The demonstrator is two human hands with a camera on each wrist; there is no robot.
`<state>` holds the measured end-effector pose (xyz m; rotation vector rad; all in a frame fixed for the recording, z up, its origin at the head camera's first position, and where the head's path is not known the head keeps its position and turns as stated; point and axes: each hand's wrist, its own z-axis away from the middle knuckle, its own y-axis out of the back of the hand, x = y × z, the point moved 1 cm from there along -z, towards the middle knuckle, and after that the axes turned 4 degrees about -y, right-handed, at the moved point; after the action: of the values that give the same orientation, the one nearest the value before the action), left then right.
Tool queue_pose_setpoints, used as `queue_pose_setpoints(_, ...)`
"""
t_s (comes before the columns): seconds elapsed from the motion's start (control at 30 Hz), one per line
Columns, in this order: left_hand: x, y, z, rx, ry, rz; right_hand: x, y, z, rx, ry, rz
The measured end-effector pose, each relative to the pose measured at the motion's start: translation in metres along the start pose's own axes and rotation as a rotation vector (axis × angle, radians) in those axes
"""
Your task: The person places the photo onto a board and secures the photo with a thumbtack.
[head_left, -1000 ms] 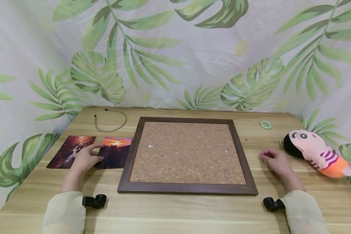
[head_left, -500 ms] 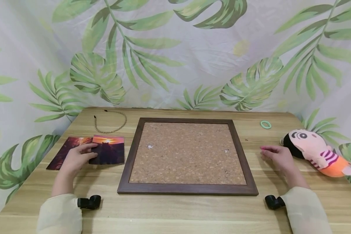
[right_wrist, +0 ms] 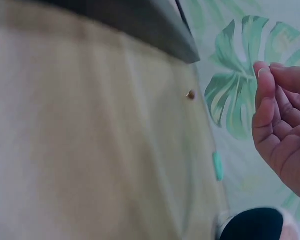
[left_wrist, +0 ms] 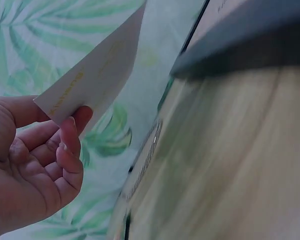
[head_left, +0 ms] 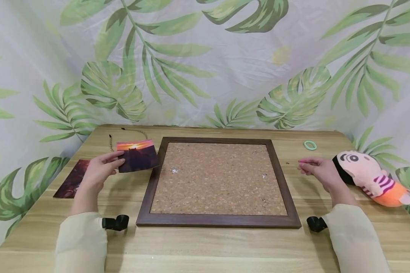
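My left hand (head_left: 100,168) pinches a sunset photo print (head_left: 136,157) by its left edge, thumb against fingers. The print is raised above the table, its right corner over the frame's left edge. Its white back (left_wrist: 97,70) with faint yellow lettering shows in the left wrist view. A second, dark red photo print (head_left: 70,184) lies on the table, partly behind that hand. My right hand (head_left: 319,172) is lifted right of the board, thumb and fingertips pressed together on a small pink thing whose kind is too small to tell. A brown-framed cork board (head_left: 218,178) lies flat between both hands.
Behind the raised print lies a chain (head_left: 144,134), partly hidden. A green ring (head_left: 310,145) lies at the back right, near a small brown speck-like object (right_wrist: 191,94). A plush doll (head_left: 372,178) rests at the table's right side.
My left hand has lifted the sunset print off the table, first shifting it left, then up and right toward the board. My right hand has risen slightly, still pinching.
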<state>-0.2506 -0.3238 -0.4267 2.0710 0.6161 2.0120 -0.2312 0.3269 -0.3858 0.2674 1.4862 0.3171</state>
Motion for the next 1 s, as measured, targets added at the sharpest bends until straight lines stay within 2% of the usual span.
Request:
queue_pose_setpoints(0.03,0.01,-0.006,0.001,-0.002,0.001,0.013,-0.009,-0.002,0.001,-0.009,0.0,0.019)
queue_pose_setpoints(0.13,0.055,-0.025,0.014,-0.066,-0.004,0.028,-0.03,-0.007,-0.001,-0.026,0.0,0.019)
queue_pose_setpoints(0.2,0.084,-0.039,0.023,-0.108,0.006,0.069,-0.039,-0.01,-0.005,-0.043,0.01,0.002)
queue_pose_setpoints(0.27,0.107,-0.054,0.028,-0.155,0.007,0.111,-0.051,-0.014,-0.007,-0.049,0.006,0.006)
queue_pose_setpoints(0.3,0.114,-0.062,0.028,-0.167,0.012,0.133,-0.054,-0.017,-0.009,-0.055,0.01,-0.004)
queue_pose_setpoints(0.37,0.123,-0.077,0.026,-0.193,0.019,0.178,-0.061,-0.021,-0.013,-0.07,0.015,-0.051)
queue_pose_setpoints(0.47,0.131,-0.098,0.02,-0.236,0.009,0.197,-0.067,-0.027,-0.018,-0.086,0.019,-0.113)
queue_pose_setpoints(0.57,0.137,-0.117,0.015,-0.262,0.011,0.196,-0.068,-0.031,-0.027,-0.069,0.02,-0.113)
queue_pose_setpoints(0.63,0.141,-0.129,0.012,-0.28,0.019,0.192,-0.047,-0.026,-0.05,-0.058,0.049,-0.145)
queue_pose_setpoints(0.67,0.143,-0.135,0.01,-0.286,0.032,0.196,-0.048,-0.027,-0.053,-0.042,0.05,-0.131)
queue_pose_setpoints(0.73,0.147,-0.149,0.009,-0.291,0.056,0.226,-0.051,-0.031,-0.057,-0.02,0.072,-0.166)
queue_pose_setpoints(0.8,0.158,-0.162,0.013,-0.297,0.076,0.25,-0.057,-0.036,-0.059,-0.022,0.104,-0.254)
queue_pose_setpoints(0.87,0.164,-0.178,0.014,-0.298,0.089,0.265,-0.081,-0.049,-0.045,-0.014,0.097,-0.295)
queue_pose_setpoints(0.9,0.166,-0.187,0.013,-0.298,0.087,0.259,-0.081,-0.052,-0.046,-0.024,0.108,-0.346)
queue_pose_setpoints(0.97,0.171,-0.202,0.015,-0.313,0.046,0.259,-0.078,-0.058,-0.05,-0.039,0.115,-0.391)
queue_pose_setpoints(1.0,0.158,-0.216,0.004,-0.32,0.004,0.285,-0.077,-0.06,-0.051,-0.042,0.113,-0.407)
